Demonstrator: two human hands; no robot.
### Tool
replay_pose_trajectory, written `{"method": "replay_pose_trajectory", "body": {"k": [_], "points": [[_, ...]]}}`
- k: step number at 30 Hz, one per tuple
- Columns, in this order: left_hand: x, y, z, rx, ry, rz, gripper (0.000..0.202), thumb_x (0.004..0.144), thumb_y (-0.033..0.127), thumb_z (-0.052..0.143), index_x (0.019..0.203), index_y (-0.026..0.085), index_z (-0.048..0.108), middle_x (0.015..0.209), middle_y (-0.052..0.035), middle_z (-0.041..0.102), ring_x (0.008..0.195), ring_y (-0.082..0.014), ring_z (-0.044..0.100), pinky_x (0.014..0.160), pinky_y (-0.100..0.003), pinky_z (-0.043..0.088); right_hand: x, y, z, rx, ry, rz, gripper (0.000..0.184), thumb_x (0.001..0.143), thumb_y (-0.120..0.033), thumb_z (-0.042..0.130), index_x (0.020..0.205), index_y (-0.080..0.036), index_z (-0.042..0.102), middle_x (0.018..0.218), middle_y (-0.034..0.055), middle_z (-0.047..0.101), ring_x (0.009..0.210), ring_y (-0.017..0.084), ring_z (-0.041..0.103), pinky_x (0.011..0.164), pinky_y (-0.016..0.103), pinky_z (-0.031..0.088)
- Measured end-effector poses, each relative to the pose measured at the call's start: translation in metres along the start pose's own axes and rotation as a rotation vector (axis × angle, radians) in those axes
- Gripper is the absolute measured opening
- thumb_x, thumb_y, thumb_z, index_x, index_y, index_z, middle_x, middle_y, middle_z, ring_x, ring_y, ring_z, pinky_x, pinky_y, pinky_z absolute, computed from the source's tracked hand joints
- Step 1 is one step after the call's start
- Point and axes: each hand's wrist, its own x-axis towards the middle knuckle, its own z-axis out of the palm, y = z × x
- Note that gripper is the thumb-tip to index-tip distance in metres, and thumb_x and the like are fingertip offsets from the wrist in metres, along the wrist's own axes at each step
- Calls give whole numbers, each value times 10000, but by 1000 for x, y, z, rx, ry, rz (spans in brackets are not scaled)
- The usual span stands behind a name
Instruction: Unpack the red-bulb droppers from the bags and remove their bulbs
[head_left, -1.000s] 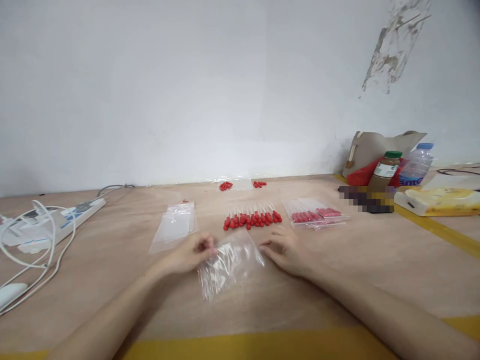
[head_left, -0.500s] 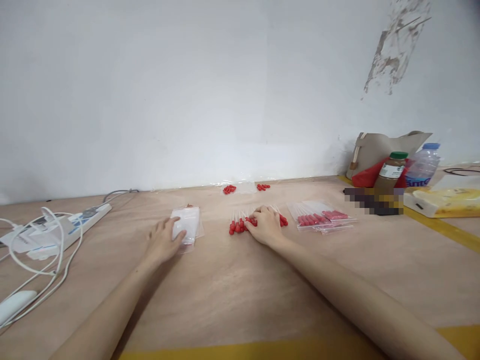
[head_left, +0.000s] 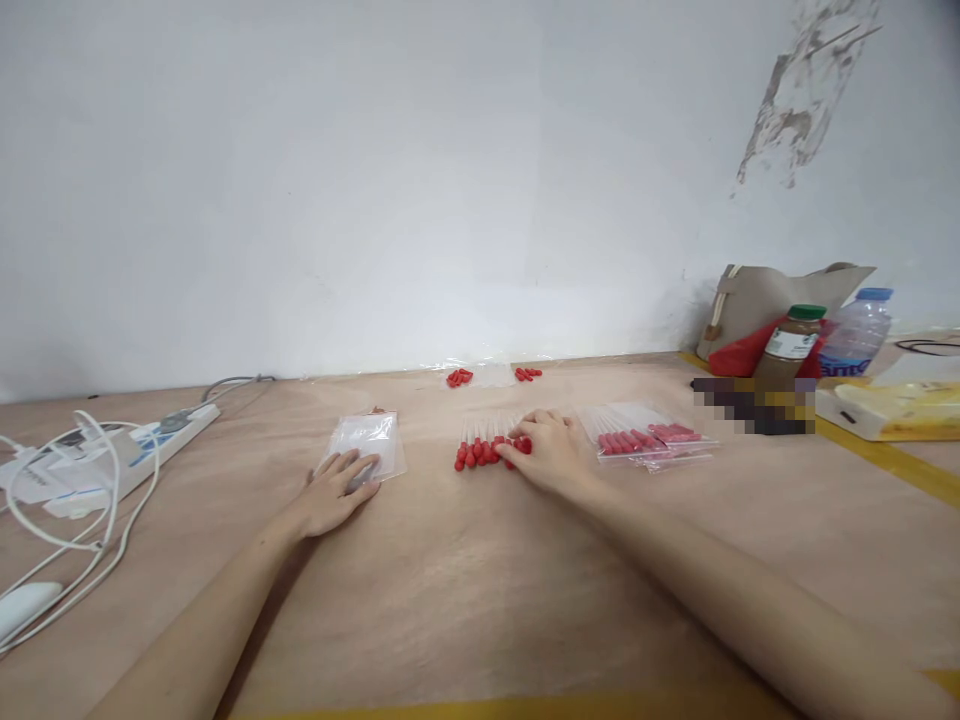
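Note:
My left hand [head_left: 334, 492] lies flat with its fingers spread on the near edge of a stack of clear plastic bags [head_left: 367, 440]. My right hand [head_left: 546, 449] rests on the right part of a row of red-capped droppers [head_left: 480, 452]; its fingers are curled over them and pinch at the red caps. Filled bags of droppers [head_left: 646, 440] lie just to the right of that hand.
A few loose red caps [head_left: 457, 377] lie near the wall. A white power strip with cables [head_left: 112, 455] is at the left. At the right stand a beige bag [head_left: 772, 295], a brown bottle [head_left: 787, 355], a water bottle [head_left: 855, 332] and a tissue pack [head_left: 892, 405].
One second ago both hands held a clear bag near me. Since then the left hand has gone to the bag stack and the right hand to the row of droppers.

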Motion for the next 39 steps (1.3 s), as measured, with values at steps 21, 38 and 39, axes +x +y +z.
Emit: {"method": "replay_pose_trajectory", "body": {"k": [21, 38, 39], "points": [[-23, 82, 18, -291, 226, 618, 266, 866, 302, 405, 1053, 221, 575, 1141, -56, 559, 1020, -175, 538, 877, -311, 433, -41, 118, -65, -120, -294, -164, 339, 792, -347, 489, 1072, -204, 616, 1042, 74, 646, 939, 240, 588, 872, 380, 392], [-26, 88, 18, -423, 138, 636, 220, 855, 287, 434, 971, 213, 606, 1033, -39, 614, 955, -158, 561, 849, -277, 433, -56, 92, -88, 457, -785, 161, 509, 536, -511, 714, 860, -158, 544, 771, 18, 590, 626, 126, 554, 514, 219, 400], [-28, 90, 19, -464, 110, 617, 218, 852, 294, 440, 967, 212, 605, 1038, -39, 612, 958, -157, 561, 851, -275, 433, -58, 85, -86, 594, -840, 185, 501, 584, -519, 681, 907, -165, 534, 806, 21, 593, 627, 118, 563, 521, 219, 410]]}}
